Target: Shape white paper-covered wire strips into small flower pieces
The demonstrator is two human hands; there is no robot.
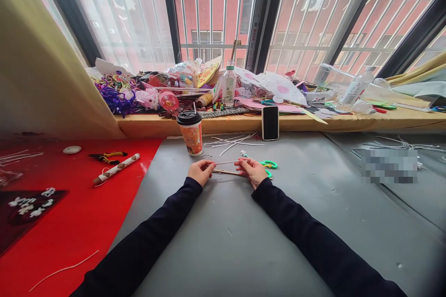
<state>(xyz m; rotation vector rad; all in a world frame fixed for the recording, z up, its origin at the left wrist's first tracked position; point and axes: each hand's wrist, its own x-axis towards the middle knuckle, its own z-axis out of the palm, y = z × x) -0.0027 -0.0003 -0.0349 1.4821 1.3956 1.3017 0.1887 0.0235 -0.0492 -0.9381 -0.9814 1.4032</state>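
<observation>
A thin white cord (226,163) spans the gap between my two hands. My left hand (201,171) pinches one end, with a small loop of thin strand showing just above its fingers. The other end is pinched by my right hand (251,171). Under the cord, a slim brown stick (226,172) lies across between the hands. Green-handled scissors (271,164) rest beside my right hand, their blades hidden behind it. Just above that hand is a small white flower (243,153). Several loose white cords (235,141) lie farther back on the grey table.
A paper cup (191,134) stands behind my left hand, and a phone (270,123) leans on the sill. On the red cover (118,195) lie pliers (108,157) and a cord-wrapped stick (116,170). White flowers (36,204) sit left. Craft clutter fills the windowsill (223,123).
</observation>
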